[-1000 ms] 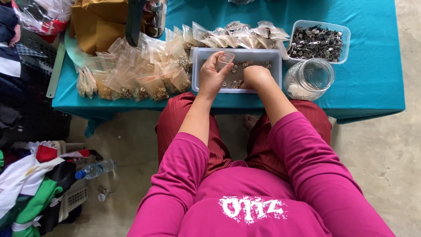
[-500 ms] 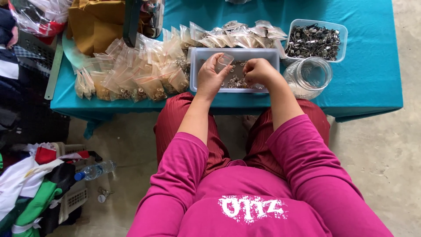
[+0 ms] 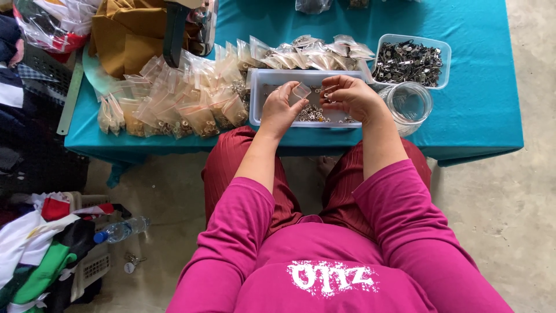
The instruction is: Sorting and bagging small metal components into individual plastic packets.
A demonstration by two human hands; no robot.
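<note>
A white rectangular tray on the teal table holds small metal parts. Over it my left hand pinches a small clear plastic bag by its edge. My right hand hovers just right of the bag, fingers curled around a few small metal parts, close to the bag's mouth. Both forearms reach out from pink sleeves above my red trousers.
Several filled clear bags lie left of the tray, more behind it. A clear tub of dark metal clips and a glass jar stand at the right. Brown cloth, a bottle and clothes lie at the left.
Both hands have lifted out of the tray. The left hand now holds a small bag up, and the right hand has come up beside it with parts.
</note>
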